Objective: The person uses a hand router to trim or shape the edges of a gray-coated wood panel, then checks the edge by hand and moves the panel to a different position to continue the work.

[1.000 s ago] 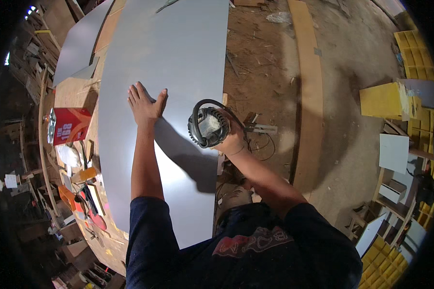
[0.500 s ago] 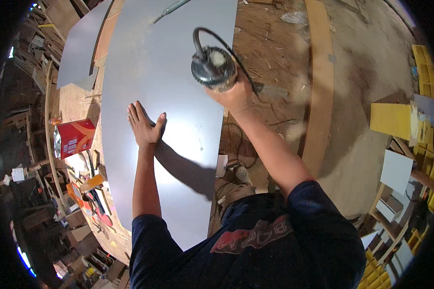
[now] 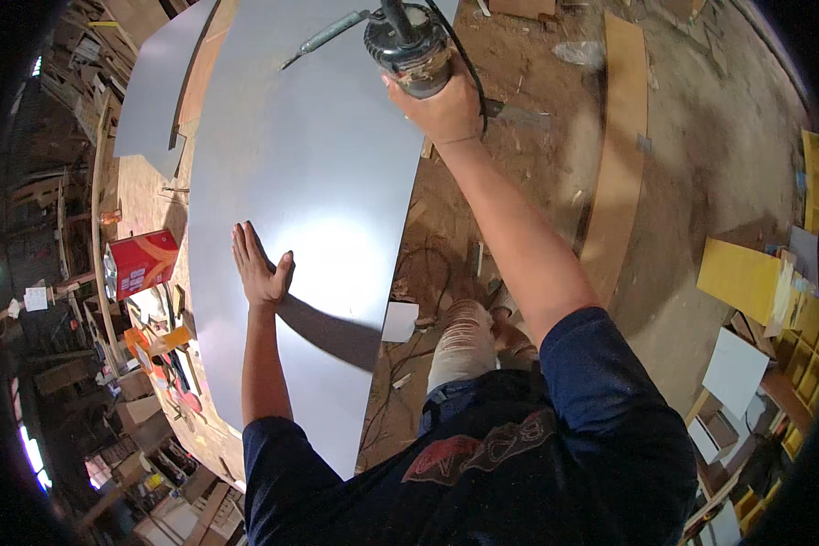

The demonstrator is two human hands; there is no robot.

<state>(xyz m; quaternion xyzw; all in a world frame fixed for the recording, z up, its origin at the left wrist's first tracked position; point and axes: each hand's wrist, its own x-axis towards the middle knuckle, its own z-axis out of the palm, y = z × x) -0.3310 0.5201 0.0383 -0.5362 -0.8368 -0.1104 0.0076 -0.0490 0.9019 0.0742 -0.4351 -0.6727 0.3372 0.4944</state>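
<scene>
Right hand [image 3: 448, 102] has run the power tool [image 3: 408, 44] farther up the grey panel [image 3: 328, 164], now just beside the slim pointed tool [image 3: 328, 38]. Left hand [image 3: 264, 275] sits slightly farther back.

a wooden bench [image 3: 141, 193] bears a grey panel [image 3: 287, 173].

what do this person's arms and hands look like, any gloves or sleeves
The left hand and right hand are bare, with no gloves. Both forearms are uncovered below the loose short sleeves of a dark navy shirt. A thin dark line crosses the right wrist, maybe a cord or a crease.
</scene>
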